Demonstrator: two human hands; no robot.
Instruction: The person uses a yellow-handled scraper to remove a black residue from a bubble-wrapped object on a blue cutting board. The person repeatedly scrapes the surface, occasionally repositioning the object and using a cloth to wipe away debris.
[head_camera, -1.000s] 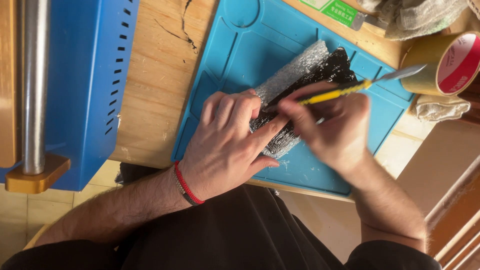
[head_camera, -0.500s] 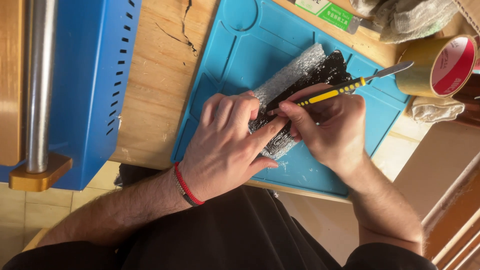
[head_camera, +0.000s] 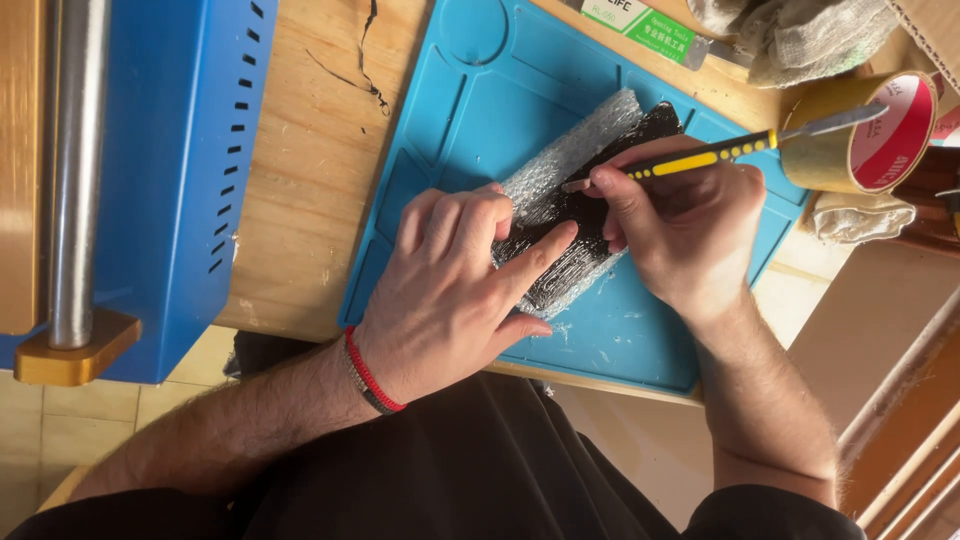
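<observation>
A flat black device wrapped in clear bubble wrap (head_camera: 572, 180) lies on a blue work mat (head_camera: 470, 110). My left hand (head_camera: 455, 290) lies flat on its near end, fingers spread, pressing it down; a red cord bracelet circles that wrist. My right hand (head_camera: 690, 235) grips a thin metal tool with a black and yellow handle (head_camera: 700, 158) like a pen. Its tip rests on the wrapped device just beyond my left fingers. The device's middle is hidden under both hands.
The mat lies on a wooden bench (head_camera: 305, 170). A blue metal machine housing (head_camera: 170, 160) with a steel rod (head_camera: 70, 170) stands at the left. A roll of tan tape (head_camera: 865, 135), grey cloth (head_camera: 790, 35) and a green-labelled pack (head_camera: 645, 20) sit at the far right.
My right hand has shifted left and toward me along the device, carrying the tool tip closer to my left fingers. My left hand has stayed pressed on the wrap.
</observation>
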